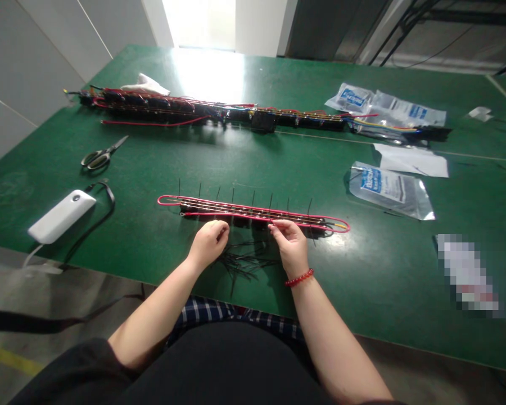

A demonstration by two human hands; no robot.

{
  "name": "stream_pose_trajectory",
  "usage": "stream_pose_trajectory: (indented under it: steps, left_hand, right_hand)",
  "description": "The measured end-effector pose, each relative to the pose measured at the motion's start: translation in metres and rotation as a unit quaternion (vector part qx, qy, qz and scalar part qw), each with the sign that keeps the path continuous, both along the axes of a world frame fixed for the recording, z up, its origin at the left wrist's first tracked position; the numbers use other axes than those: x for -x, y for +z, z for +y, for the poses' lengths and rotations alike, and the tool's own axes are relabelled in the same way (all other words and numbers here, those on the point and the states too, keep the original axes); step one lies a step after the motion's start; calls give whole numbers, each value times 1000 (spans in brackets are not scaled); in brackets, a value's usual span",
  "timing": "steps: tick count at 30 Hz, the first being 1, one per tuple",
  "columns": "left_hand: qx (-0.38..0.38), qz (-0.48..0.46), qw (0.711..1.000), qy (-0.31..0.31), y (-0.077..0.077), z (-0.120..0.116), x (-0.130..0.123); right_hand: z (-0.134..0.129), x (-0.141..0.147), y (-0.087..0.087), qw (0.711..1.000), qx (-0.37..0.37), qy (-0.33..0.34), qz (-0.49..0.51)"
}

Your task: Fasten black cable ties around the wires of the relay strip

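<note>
Two arms (pixel 152 320); left hand (pixel 209 243) curled closed, right hand (pixel 290 242) pinching one of eight black ties (pixel 271 201).

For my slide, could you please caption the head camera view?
Left hand and right hand at a red-wired black assembly on a green table, loose thin black strips nearby.

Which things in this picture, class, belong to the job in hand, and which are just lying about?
Seemingly in the job:
left hand and right hand, fingers at the strip
red cable along the black strip
loose black ties nearby

Seemingly just lying about:
white device
scissors, untouched, though perhaps for trimming
white paper
crumpled white cloth
</note>
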State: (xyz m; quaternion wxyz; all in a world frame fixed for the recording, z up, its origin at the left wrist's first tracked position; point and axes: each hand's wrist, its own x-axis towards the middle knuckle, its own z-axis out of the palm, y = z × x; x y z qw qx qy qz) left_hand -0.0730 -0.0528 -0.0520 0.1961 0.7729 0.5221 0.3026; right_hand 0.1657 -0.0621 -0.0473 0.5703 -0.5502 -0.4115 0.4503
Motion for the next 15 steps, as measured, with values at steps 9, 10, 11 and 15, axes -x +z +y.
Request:
stream_pose_trajectory:
  steps: [9,10,11,15]
  left_hand:
    - [0,0,1000,-6,2,0,0]
    - [0,1,1000,-6,2,0,0]
    - [-1,2,1000,-6,2,1,0]
    - [-7,4,1000,-8,2,1,0]
  right_hand:
    - [-1,2,3,1000,9,-4,21]
    - [-1,2,2,1000,10,-4,23]
    - [0,2,2,1000,11,-4,25]
    - [1,2,-1,999,6,-8,31]
